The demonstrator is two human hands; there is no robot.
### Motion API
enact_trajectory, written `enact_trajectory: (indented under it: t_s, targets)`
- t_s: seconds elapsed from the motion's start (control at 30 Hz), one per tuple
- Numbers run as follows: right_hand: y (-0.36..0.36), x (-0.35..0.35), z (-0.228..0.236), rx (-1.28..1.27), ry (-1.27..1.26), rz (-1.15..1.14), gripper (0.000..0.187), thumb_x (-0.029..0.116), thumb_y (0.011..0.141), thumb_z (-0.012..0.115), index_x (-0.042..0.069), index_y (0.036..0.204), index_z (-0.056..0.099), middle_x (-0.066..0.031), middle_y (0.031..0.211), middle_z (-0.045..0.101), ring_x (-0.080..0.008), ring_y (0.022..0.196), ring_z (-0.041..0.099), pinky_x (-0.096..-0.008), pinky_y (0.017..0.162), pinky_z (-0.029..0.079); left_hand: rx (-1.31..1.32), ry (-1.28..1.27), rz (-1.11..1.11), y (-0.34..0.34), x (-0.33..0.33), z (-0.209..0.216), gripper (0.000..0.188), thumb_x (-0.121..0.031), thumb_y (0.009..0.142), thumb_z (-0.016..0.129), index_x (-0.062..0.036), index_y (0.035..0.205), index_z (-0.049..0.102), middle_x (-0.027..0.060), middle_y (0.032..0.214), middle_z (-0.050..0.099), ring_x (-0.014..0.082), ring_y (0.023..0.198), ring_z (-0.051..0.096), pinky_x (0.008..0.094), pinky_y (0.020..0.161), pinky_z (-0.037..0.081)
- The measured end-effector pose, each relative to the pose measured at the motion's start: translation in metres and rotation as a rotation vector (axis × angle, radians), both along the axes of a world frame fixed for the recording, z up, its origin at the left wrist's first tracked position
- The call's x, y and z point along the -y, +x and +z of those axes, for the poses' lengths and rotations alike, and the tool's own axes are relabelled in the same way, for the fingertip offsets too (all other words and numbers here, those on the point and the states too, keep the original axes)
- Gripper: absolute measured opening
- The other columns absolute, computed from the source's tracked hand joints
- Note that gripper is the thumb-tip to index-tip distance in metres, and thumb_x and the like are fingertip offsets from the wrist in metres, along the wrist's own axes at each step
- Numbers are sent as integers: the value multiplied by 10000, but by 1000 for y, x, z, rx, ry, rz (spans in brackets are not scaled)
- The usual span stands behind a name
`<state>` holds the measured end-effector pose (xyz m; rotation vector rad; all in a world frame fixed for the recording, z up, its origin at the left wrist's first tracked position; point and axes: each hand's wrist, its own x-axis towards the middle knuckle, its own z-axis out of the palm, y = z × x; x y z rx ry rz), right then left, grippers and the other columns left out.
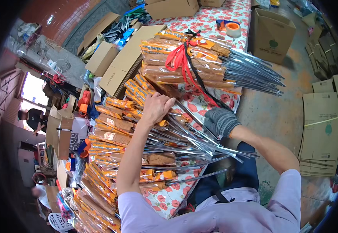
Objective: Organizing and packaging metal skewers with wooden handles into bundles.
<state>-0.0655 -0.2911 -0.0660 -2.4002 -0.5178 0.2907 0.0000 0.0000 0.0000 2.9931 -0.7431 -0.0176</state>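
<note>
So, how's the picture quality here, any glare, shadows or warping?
In the head view, edges bend strongly toward a black rim; the doorway at left is washed out white; the metal rods and plastic wraps catch bright glints; a soft shadow falls on the floor beside the tall box at upper right.

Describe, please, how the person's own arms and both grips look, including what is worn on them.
The left sleeve and the right sleeve are plain pale lavender and end near the elbows, leaving the forearms bare. The left grip wears no glove. The right grip wears a knitted glove, streaked grey and dark, with a thin orange edge at the wrist.
</note>
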Motion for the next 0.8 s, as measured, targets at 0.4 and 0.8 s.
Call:
enact_trajectory:
  t_s: [0.4,0.8]
  targets:
    - [-6,-4,-15,509,-206,32,209,214,861,634,38,962,684,-185,928,671,-364,865,670,-487,763,531,193,159,-178,-60,-32,12,215,-275,964,563,-124,961,716,50,887,640,289,912,562,426,841,426]
    - [-23,-31,-51,-49,208,334,245,279,889,640,56,983,682,-242,902,693,-372,866,699,-455,770,550,-10,220,-148,-36,6,1,447,-303,805,718,-220,1243,679,66,1129,627,286,1108,575,453,887,446]
